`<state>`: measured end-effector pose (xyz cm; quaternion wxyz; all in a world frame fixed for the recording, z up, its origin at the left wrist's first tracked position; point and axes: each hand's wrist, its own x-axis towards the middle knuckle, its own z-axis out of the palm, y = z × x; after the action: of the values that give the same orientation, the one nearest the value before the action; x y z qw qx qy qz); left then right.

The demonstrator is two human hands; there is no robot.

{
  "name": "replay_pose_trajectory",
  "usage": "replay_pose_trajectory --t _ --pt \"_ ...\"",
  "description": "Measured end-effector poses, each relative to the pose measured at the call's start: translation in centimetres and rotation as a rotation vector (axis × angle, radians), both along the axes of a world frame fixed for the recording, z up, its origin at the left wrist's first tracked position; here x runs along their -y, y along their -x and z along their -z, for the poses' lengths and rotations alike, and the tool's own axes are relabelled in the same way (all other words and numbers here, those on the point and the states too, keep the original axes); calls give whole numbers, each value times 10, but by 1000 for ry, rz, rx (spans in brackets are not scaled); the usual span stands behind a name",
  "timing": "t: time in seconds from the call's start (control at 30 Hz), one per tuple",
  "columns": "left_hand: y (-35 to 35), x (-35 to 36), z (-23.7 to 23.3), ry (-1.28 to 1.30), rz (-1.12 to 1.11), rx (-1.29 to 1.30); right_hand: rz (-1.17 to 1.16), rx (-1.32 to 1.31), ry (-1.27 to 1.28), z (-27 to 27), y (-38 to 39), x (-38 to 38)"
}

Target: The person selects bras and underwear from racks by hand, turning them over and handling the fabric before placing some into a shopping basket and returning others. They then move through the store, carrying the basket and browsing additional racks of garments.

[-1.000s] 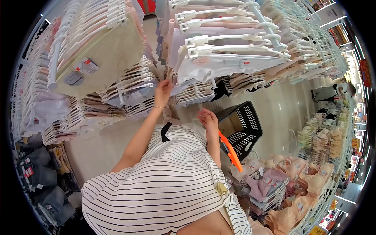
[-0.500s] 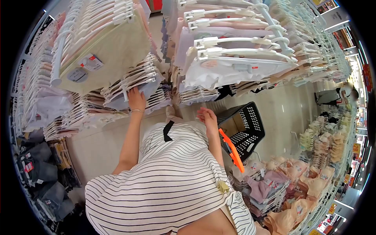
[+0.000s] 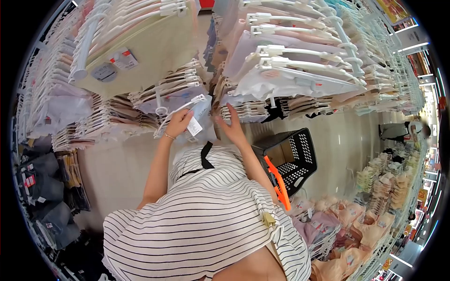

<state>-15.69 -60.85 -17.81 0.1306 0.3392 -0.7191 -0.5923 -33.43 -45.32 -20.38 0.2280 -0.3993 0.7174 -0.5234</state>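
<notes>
My left hand (image 3: 178, 124) is closed on a white hanger that carries pale blue underwear (image 3: 201, 112). A white paper tag (image 3: 194, 126) dangles from it beside my fingers. The hanger is off the rail, in front of the lower rack of hanging underwear (image 3: 180, 91). To the right of the pale blue underwear is my right hand (image 3: 232, 129), its fingers apart and nothing in them. Above it, white underwear (image 3: 290, 85) hangs at the front of the upper right rail.
Cream underwear (image 3: 140, 58) hangs at the upper left. A black shopping basket (image 3: 300, 152) with an orange handle (image 3: 277, 181) is at my right. Bras (image 3: 351, 210) hang at the lower right, folded jeans (image 3: 47, 182) at the left. Another person (image 3: 403, 130) stands farther off.
My left hand has drawn a hanger with pale blue underwear out from the lower rack. My right hand has moved up and left towards it, spreading its fingers.
</notes>
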Motion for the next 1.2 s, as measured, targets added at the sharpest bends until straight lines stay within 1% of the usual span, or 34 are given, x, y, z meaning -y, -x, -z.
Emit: replay_pose_trajectory --t 0.03,0.1,0.13,0.17,0.23,0.27,0.33,0.37,0.43,0.47,0.57,0.67,0.77,0.87,0.97,1.07,1.17,1.2 --pt "0 -3 -8 -88 -4 11 -57 42 5 -9 -1 7" --pt "-1 -7 -15 -68 -2 -8 -168 129 16 -20 -5 19" --pt "-1 -8 -17 -49 4 -18 -136 96 131 -15 -13 26" --pt "-3 -9 -18 -31 10 -27 -203 195 87 -14 -16 28" --pt "-7 -7 -18 -25 46 39 -338 391 -1 -9 -20 31" --pt "-8 -5 -18 -21 63 70 -314 373 -28 -3 -22 32" --pt "-10 -2 -17 217 46 68 -269 329 -82 8 -24 35" --pt "-11 -1 -16 336 38 68 -212 405 -31 14 -27 35" --pt "-12 1 -23 367 15 69 -90 557 69 -17 -38 31" --pt "-12 2 -26 383 8 69 -81 508 31 -28 -37 28" --pt "-9 5 -28 433 49 98 -74 379 -5 -10 -35 24" --pt "-7 8 -21 528 108 124 -68 377 -15 -4 -34 22" --pt "-4 11 -19 551 152 202 -85 419 58 19 -36 24" --pt "-4 19 -13 612 239 310 -136 269 16 47 -35 26" --pt "-5 27 -7 674 246 295 -155 153 37 25 -40 27" --pt "-6 40 0 695 300 380 -189 138 0 36 -43 27" --pt "-8 52 12 699 280 331 -270 181 -159 46 -37 22" --pt "-9 58 18 708 280 351 -278 217 -145 54 -35 21"
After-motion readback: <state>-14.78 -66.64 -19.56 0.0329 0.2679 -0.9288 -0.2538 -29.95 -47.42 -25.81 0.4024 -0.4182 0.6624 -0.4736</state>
